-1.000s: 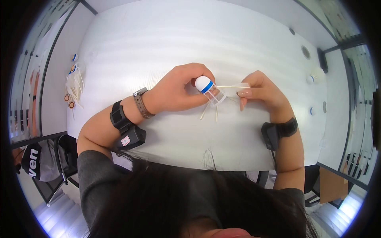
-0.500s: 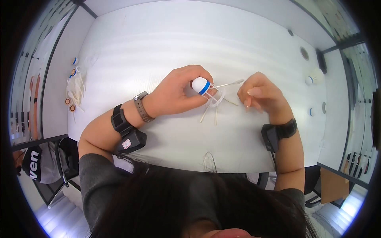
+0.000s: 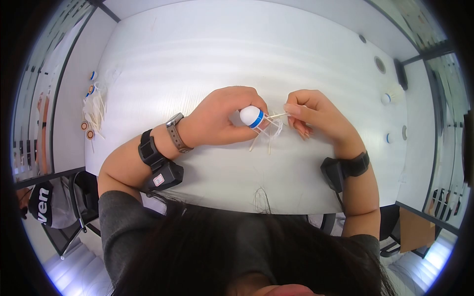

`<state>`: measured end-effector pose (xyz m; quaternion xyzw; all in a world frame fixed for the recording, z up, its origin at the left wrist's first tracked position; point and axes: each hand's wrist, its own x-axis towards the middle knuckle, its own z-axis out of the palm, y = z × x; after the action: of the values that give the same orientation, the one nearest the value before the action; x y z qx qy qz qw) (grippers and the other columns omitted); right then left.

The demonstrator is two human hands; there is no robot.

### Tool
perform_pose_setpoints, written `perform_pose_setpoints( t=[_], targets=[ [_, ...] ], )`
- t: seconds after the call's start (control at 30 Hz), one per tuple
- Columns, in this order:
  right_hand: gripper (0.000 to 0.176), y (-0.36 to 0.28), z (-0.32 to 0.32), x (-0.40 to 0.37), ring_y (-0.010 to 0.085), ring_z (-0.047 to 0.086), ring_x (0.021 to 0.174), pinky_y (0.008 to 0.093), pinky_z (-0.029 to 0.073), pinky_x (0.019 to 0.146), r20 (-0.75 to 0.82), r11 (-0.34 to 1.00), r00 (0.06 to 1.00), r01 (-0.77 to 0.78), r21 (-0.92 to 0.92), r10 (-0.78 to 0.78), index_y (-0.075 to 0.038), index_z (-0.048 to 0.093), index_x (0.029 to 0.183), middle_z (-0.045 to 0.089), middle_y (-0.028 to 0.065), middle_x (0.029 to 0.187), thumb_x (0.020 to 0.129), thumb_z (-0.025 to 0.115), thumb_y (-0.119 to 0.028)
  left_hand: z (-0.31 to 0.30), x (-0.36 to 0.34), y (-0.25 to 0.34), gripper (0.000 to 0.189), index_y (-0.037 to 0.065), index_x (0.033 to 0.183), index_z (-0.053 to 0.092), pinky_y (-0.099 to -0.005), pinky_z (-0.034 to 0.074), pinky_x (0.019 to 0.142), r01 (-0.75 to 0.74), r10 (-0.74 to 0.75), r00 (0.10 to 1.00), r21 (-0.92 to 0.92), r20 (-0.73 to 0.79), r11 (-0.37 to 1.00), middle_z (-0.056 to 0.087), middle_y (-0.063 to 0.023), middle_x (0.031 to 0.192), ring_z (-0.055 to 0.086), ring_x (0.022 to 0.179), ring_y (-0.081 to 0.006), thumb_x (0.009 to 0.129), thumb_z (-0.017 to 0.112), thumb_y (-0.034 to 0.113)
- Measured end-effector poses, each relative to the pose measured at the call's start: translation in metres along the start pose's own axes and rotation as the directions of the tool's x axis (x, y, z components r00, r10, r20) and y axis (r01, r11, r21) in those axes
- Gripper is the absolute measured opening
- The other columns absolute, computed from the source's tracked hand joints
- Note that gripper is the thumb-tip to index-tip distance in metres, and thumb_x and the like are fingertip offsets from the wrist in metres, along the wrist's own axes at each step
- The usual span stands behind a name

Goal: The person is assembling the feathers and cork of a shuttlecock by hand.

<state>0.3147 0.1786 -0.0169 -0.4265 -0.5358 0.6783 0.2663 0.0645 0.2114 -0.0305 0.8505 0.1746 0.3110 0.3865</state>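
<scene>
Near the middle of the white table, my left hand (image 3: 222,116) is closed around a shuttlecock (image 3: 251,116) with a white round head, a blue band and an open frame of thin white ribs. Its head points left and its frame faces right. My right hand (image 3: 318,116) pinches the outer end of a thin pale stick (image 3: 277,116); the stick's other end reaches the frame, but whether it is attached there cannot be made out. Below the frame, thin pale sticks (image 3: 269,147) point toward me.
At the left edge lies a pile of shuttlecock parts and pale sticks (image 3: 95,109), with several round heads. A shuttlecock (image 3: 386,98) and another blue-banded piece (image 3: 388,138) are at the right. Side panels border the table (image 3: 207,44).
My right hand has moved left toward the shuttlecock, and its fingers have closed on the thin stick. The shuttlecock has shifted slightly downward in my left hand.
</scene>
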Motion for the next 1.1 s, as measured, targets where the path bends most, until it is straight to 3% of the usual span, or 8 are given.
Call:
perform_pose_setpoints(
  t=[0.53, 0.83, 0.87, 0.97, 1.0, 1.1],
  targets=[
    [0.035, 0.006, -0.008, 0.0, 0.0026, 0.043, 0.039, 0.0185, 0.031, 0.041, 0.008, 0.994, 0.999, 0.052, 0.091, -0.053, -0.009, 0.057, 0.065, 0.052, -0.0027, 0.049, 0.096, 0.063, -0.025, 0.002, -0.001, -0.004, 0.014, 0.008, 0.094, 0.062, -0.0305, 0.047, 0.067, -0.041, 0.04, 0.999, 0.024, 0.014, 0.999, 0.064, -0.0064, 0.082, 0.061, 0.073, -0.0226, 0.082, 0.068, 0.01],
    [0.029, 0.009, -0.012, -0.001, 0.0034, 0.046, 0.044, 0.0179, 0.035, 0.046, 0.013, 0.988, 0.993, 0.114, 0.107, -0.116, -0.008, 0.056, 0.067, 0.053, -0.0018, 0.053, 0.092, 0.065, -0.02, 0.004, -0.002, -0.004, 0.01, 0.008, 0.093, 0.06, -0.0306, 0.047, 0.067, 0.038, -0.038, 0.999, -0.003, 0.031, 0.999, 0.064, -0.0059, 0.082, 0.06, 0.073, -0.0211, 0.085, 0.066, 0.01],
    [0.019, 0.005, -0.012, -0.003, 0.0041, 0.05, 0.051, 0.0188, 0.038, 0.049, 0.061, 0.991, 0.995, 0.073, 0.111, -0.08, -0.008, 0.057, 0.075, 0.056, -0.0013, 0.061, 0.088, 0.068, -0.016, 0.004, -0.002, -0.005, 0.011, 0.008, 0.094, 0.059, -0.0304, 0.047, 0.067, 0.042, -0.042, 0.998, 0.0, 0.042, 0.999, 0.064, -0.0058, 0.082, 0.061, 0.073, -0.0207, 0.086, 0.066, 0.01],
    [0.015, -0.007, 0.0, -0.005, 0.0043, 0.053, 0.059, 0.0204, 0.04, 0.05, 0.037, 0.996, 0.996, 0.084, 0.019, -0.084, -0.008, 0.057, 0.086, 0.059, -0.0014, 0.072, 0.084, 0.072, -0.01, 0.003, -0.004, -0.005, 0.011, 0.007, 0.096, 0.058, -0.0301, 0.047, 0.066, 0.072, -0.072, 0.995, -0.006, 0.072, 0.997, 0.064, -0.0056, 0.083, 0.061, 0.072, -0.02, 0.087, 0.064, 0.01],
    [0.022, 0.003, 0.001, -0.001, 0.0049, 0.055, 0.064, 0.0203, 0.04, 0.05, 0.067, 0.985, 0.983, 0.173, -0.006, -0.172, -0.007, 0.057, 0.096, 0.061, -0.0013, 0.079, 0.082, 0.074, -0.007, 0.002, -0.005, -0.005, 0.011, 0.007, 0.096, 0.058, -0.0301, 0.047, 0.066, 0.092, -0.09, 0.993, -0.017, 0.08, 0.996, 0.064, -0.0056, 0.083, 0.061, 0.071, -0.02, 0.088, 0.064, 0.011],
    [0.022, 0.008, -0.002, 0.003, 0.0052, 0.056, 0.064, 0.0198, 0.041, 0.049, 0.087, 0.951, 0.953, 0.298, -0.084, -0.291, -0.006, 0.06, 0.098, 0.063, 0.0004, 0.08, 0.082, 0.075, -0.008, 0.0, -0.002, -0.002, 0.011, 0.007, 0.096, 0.057, -0.0298, 0.047, 0.065, 0.097, -0.096, 0.993, -0.016, 0.073, 0.995, 0.064, -0.0056, 0.083, 0.06, 0.07, -0.0198, 0.089, 0.064, 0.011]
  ],
)
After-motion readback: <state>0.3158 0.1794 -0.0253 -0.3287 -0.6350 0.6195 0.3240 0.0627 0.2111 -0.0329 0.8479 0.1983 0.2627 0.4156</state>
